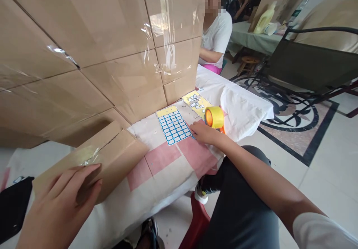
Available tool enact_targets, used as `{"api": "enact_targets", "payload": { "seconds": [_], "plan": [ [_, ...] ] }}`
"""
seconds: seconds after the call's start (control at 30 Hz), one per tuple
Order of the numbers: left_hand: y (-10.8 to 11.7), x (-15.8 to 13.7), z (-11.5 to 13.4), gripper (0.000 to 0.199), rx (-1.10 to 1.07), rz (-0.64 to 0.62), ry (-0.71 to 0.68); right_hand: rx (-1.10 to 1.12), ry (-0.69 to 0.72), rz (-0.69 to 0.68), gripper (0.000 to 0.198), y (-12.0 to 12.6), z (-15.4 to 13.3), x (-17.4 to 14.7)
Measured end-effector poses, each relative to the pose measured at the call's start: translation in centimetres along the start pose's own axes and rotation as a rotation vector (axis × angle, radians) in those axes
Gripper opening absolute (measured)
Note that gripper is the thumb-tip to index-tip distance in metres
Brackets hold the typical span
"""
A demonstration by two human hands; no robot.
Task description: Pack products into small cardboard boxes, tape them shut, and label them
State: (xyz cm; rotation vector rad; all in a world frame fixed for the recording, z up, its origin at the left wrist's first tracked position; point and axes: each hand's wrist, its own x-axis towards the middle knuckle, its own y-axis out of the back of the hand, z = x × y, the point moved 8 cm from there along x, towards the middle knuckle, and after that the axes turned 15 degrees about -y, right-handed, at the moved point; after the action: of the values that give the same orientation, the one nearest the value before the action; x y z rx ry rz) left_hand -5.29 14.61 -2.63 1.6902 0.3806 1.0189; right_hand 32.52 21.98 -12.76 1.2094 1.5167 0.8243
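Observation:
My left hand [67,198] rests on a small cardboard box [123,155], its fingers over the taped top and its thumb along the near side. On the cloth-covered table lies a sheet of white stickers with blue borders [175,128] and a yellow top strip. My right hand [201,131] is closed in a pinch at that sheet's right edge; whether a single sticker is between the fingertips cannot be made out. Just behind that hand stands a yellow roll of tape [216,117]. A second, yellow sheet [205,105] holds loose pale sticker pieces.
Stacked, taped cardboard boxes [120,81] form a wall along the table's far side. A black object [15,208] lies at the lower left. Another person in a white shirt [220,32] sits beyond the stack. A folding chair [310,62] stands at the right.

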Motion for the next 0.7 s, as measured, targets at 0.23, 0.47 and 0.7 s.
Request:
{"api": "enact_targets", "payload": {
  "seconds": [0.23, 0.47, 0.7],
  "plan": [
    [0.1, 0.1, -1.0, 0.052, -0.138, -0.022, -0.040, 0.015, 0.011, 0.015, 0.028, 0.4, -0.5, 0.1],
    [0.1, 0.3, -1.1, 0.047, -0.176, -0.030, -0.037, 0.069, 0.068, 0.056, 0.017, 2.9, -1.0, -0.1],
    [0.1, 0.1, -1.2, 0.029, -0.222, 0.007, -0.035, 0.409, -0.224, 0.389, 0.017, 16.2, 7.1, 6.3]
  ]
}}
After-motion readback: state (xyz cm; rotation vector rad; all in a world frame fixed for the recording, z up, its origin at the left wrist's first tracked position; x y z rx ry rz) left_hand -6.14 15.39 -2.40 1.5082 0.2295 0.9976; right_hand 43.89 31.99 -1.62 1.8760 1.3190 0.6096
